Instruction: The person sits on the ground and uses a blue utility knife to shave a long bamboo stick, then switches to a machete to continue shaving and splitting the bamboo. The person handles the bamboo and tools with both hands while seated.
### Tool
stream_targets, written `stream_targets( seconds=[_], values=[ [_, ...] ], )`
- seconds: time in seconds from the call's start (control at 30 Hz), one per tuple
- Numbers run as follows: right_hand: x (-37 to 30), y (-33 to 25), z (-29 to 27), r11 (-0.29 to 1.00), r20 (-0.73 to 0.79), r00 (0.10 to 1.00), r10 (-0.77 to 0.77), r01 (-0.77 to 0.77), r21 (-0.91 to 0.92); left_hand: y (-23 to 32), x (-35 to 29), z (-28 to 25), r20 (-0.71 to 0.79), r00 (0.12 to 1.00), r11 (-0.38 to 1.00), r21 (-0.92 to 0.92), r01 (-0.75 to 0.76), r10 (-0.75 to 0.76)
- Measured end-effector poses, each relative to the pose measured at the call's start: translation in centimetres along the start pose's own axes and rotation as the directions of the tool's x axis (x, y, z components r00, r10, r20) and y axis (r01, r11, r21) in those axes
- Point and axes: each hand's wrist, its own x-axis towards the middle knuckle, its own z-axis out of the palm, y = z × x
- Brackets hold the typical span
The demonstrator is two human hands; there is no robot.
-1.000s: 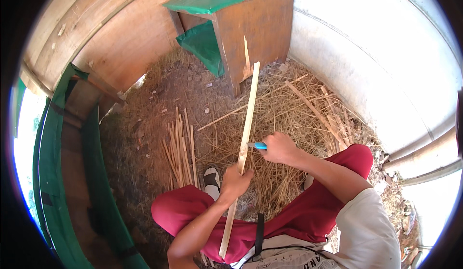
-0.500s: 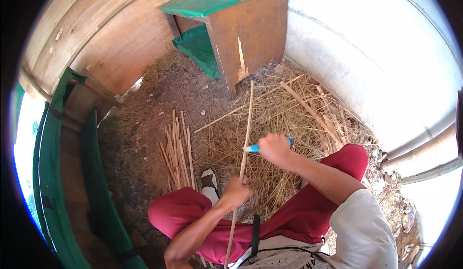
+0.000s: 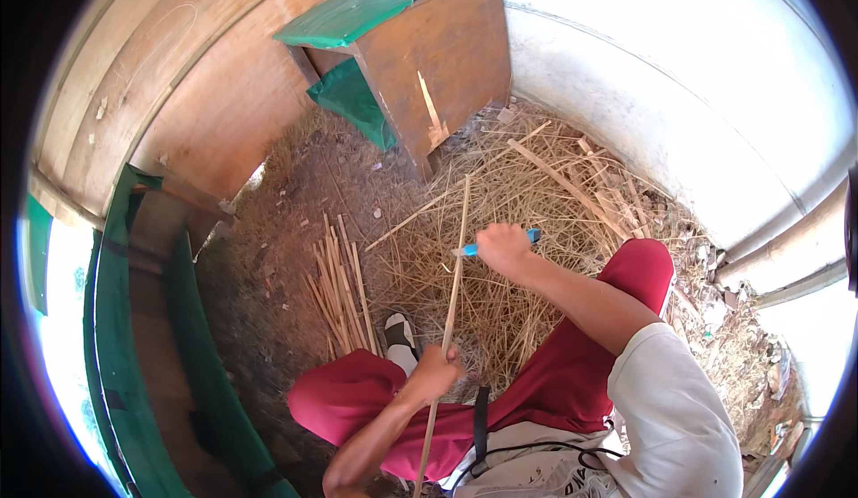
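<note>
Closed around a long, thin strip of pale wood [image 3: 456, 294], my left hand [image 3: 433, 375] grips it over my lap. The strip slants upward and away, its lower end passing between my legs. My right hand [image 3: 503, 248] is wrapped around a blue-handled knife [image 3: 469, 251], and the blade meets the strip above my left hand. A small pale shaving [image 3: 447, 267] curls off the strip beside the blade. Thin shavings lie heaped on the ground beneath.
A bundle of cut wooden strips [image 3: 338, 275] lies left of my foot. Longer wood pieces [image 3: 572, 188] rest on the shavings pile [image 3: 500, 328] at right. Ahead stands a brown wooden cabinet [image 3: 447, 51] with green sheeting; a green-covered bench [image 3: 192, 319] is at left.
The view has shifted slightly. The knife blade now sits a little higher along the strip, and a curl of shaving shows beside it. Both hands keep their grips.
</note>
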Motion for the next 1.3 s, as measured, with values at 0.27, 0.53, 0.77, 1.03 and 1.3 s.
stream_targets(
  seconds=[0.27, 0.53, 0.77, 1.03, 1.3],
  values=[
    [1.0, 1.4, -0.3, 0.994, 0.132, 0.985, 0.111, -0.107, -0.04, -0.6, -5.7, 1.0, 0.022, 0.994, 0.994, 0.019, 0.104, -0.104],
    [0.9, 4.7, -0.8, 0.933, 0.323, 0.875, 0.361, -0.341, -0.116, -5.7, -13.6, 1.5, 0.101, 0.961, 0.956, -0.12, 0.267, -0.256],
    [0.6, 6.0, 0.2, 0.909, 0.209, 0.892, 0.402, -0.362, -0.206, -7.2, -16.9, -0.9, -0.085, 0.961, 0.961, -0.114, 0.253, -0.263],
    [-0.8, 0.9, -4.8, 0.967, 0.051, 0.977, 0.208, -0.214, 0.14, -2.9, -9.6, -1.9, 0.449, 0.891, 0.613, -0.686, 0.391, -0.067],
    [-1.4, -0.7, -7.2, 0.89, 0.143, 0.979, 0.146, -0.193, 0.414, 1.0, -4.1, -1.1, 0.202, 0.979, 0.827, -0.545, 0.137, -0.029]
  ],
)
